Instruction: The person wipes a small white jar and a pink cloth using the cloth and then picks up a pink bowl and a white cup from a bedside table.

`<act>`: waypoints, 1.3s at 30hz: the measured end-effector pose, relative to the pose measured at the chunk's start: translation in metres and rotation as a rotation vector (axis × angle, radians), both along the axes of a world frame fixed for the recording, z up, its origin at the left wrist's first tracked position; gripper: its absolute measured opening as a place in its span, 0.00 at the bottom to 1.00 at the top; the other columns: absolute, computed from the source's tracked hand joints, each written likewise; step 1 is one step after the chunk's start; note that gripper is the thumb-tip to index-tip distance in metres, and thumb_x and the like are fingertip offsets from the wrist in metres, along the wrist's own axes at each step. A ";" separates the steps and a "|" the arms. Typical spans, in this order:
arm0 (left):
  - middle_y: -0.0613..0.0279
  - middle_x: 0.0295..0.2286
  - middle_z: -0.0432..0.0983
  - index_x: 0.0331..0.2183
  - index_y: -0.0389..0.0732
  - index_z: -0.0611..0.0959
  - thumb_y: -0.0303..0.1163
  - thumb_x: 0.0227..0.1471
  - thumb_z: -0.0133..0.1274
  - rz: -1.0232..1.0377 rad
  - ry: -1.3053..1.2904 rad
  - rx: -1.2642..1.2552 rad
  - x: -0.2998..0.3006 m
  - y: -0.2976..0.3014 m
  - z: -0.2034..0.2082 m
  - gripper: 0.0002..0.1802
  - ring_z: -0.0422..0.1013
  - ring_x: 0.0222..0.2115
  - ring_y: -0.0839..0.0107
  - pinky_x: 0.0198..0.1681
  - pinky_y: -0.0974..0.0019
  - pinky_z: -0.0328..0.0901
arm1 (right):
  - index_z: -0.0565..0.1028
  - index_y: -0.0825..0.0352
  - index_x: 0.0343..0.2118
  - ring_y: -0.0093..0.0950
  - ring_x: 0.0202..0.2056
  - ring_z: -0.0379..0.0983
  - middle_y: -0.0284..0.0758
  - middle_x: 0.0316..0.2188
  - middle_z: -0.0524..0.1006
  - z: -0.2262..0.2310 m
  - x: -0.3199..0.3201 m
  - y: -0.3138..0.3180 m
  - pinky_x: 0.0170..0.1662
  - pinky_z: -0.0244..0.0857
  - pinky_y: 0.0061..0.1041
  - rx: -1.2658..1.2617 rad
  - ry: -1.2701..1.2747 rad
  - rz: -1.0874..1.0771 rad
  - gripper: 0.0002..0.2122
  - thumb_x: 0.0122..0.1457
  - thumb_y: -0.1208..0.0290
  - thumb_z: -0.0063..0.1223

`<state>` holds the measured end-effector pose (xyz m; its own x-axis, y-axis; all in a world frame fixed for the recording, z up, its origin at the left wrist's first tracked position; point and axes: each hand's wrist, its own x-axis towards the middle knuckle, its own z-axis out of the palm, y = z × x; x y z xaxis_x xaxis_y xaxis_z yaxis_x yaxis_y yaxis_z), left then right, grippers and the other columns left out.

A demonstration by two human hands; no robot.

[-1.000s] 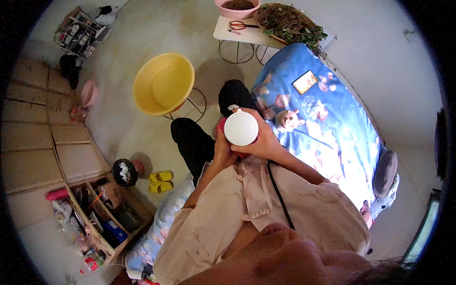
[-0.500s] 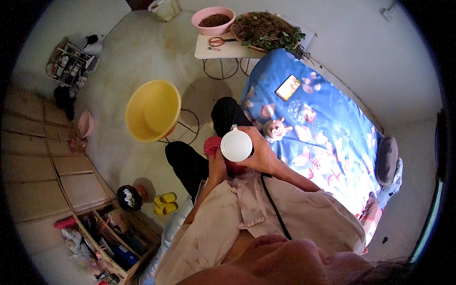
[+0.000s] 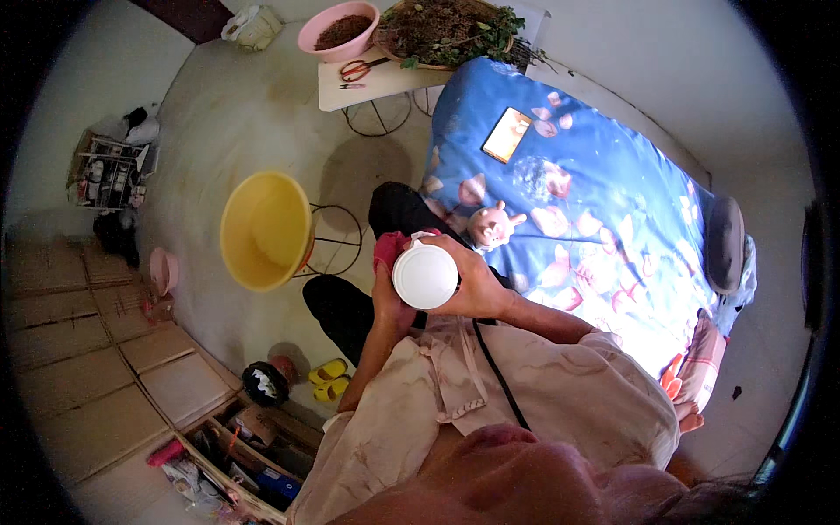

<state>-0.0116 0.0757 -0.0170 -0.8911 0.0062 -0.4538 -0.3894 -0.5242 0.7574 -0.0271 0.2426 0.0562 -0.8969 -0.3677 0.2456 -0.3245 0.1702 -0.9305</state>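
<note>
White round-lidded container [image 3: 425, 276], mid-frame, is clamped by the fingers of the right hand [image 3: 473, 282]; those of the left hand [image 3: 392, 304] clasp crumpled red cloth [image 3: 388, 250]. Loosened grip could drop it.

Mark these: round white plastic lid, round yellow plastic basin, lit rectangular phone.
Round white plastic lid [image 3: 425, 276]: head view, top's middle.
Round yellow plastic basin [image 3: 262, 229]: head view, bare inside.
Lit rectangular phone [image 3: 507, 135]: head view, screen's middle.
</note>
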 end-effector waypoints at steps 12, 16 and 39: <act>0.46 0.48 0.67 0.54 0.37 0.65 0.34 0.44 0.58 -0.356 0.164 -1.118 0.014 0.001 0.027 0.36 0.64 0.51 0.48 0.52 0.53 0.59 | 0.63 0.68 0.53 0.43 0.51 0.64 0.45 0.50 0.68 -0.018 -0.034 0.015 0.55 0.59 0.37 0.103 0.131 -0.036 0.36 0.38 0.68 0.69; 0.53 0.47 0.68 0.50 0.35 0.69 0.41 0.59 0.42 -0.253 0.026 -0.912 0.003 0.002 0.022 0.23 0.67 0.45 0.64 0.48 0.62 0.62 | 0.63 0.67 0.54 0.41 0.55 0.63 0.43 0.52 0.66 -0.024 -0.023 0.011 0.58 0.57 0.35 0.020 -0.018 0.086 0.37 0.37 0.69 0.68; 0.57 0.51 0.65 0.54 0.38 0.65 0.43 0.61 0.42 0.139 -0.101 -0.286 0.009 -0.007 0.037 0.26 0.65 0.50 0.70 0.50 0.67 0.61 | 0.62 0.64 0.56 0.42 0.54 0.63 0.44 0.51 0.66 -0.015 -0.039 -0.007 0.57 0.58 0.37 0.017 -0.059 0.221 0.39 0.37 0.65 0.68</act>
